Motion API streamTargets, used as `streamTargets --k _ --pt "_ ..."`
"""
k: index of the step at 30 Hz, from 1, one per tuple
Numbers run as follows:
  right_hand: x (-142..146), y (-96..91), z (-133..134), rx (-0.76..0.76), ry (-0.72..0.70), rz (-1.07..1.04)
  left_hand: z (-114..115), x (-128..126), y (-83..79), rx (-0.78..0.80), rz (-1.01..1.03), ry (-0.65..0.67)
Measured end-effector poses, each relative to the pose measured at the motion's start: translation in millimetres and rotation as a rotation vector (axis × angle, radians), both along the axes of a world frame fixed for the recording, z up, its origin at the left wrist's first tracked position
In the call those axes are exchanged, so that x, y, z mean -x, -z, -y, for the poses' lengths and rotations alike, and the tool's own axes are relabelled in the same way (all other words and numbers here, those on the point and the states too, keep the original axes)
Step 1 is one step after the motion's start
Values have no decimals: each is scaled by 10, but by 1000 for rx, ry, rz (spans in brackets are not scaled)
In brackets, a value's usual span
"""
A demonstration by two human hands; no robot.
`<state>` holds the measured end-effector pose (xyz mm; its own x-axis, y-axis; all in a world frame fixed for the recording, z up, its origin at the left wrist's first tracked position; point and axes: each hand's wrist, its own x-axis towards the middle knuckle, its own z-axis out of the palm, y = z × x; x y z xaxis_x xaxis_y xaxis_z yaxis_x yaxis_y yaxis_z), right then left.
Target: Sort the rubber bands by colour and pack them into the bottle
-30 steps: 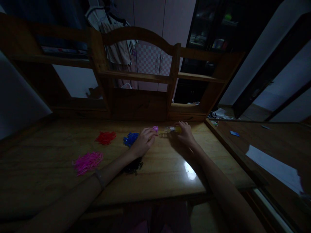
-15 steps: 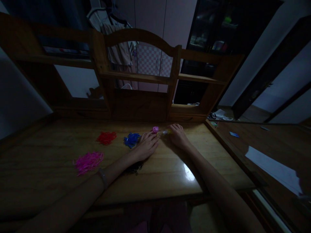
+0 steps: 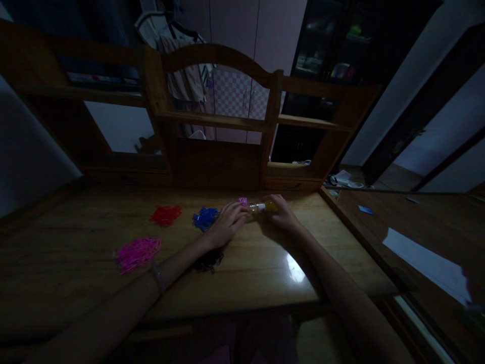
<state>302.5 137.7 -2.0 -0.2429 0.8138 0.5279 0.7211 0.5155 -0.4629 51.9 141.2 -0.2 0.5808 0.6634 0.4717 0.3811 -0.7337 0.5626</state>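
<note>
A small clear bottle [image 3: 259,208] with yellow contents and a pale label lies sideways between my hands. My right hand [image 3: 282,213] is closed around its right end. My left hand [image 3: 228,222] has its fingers curled at the bottle's left end, hiding that end. Just beyond my left fingertips is a small pink object [image 3: 242,201], partly covered, its kind unclear. Left of that hand lies a pile of blue strands like rubber bands [image 3: 205,218]. Dark strands [image 3: 209,261] show beneath my left forearm.
Piles of red strands [image 3: 165,215] and pink strands [image 3: 138,254] lie left on the wooden desk [image 3: 246,283]. A wooden shelf unit [image 3: 220,162] rises along the back. Right, a lower brown surface [image 3: 379,217] holds white paper [image 3: 426,263] and a blue card [image 3: 365,210].
The bottle's yellow part and label now show more between my hands. My right hand has shifted slightly right and turned. My left fingers now cover more of the pink object.
</note>
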Motion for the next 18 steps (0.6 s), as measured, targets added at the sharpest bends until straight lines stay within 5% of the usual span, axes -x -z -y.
streamTargets --k 10,14,18 --pt "60 -110 96 221 -93 -243 94 1 -47 188 201 85" --pt "94 -158 101 311 -171 -345 160 16 -167 78 342 74" --pt "115 -179 74 423 -260 -679 234 70 -289 -64 494 -100"
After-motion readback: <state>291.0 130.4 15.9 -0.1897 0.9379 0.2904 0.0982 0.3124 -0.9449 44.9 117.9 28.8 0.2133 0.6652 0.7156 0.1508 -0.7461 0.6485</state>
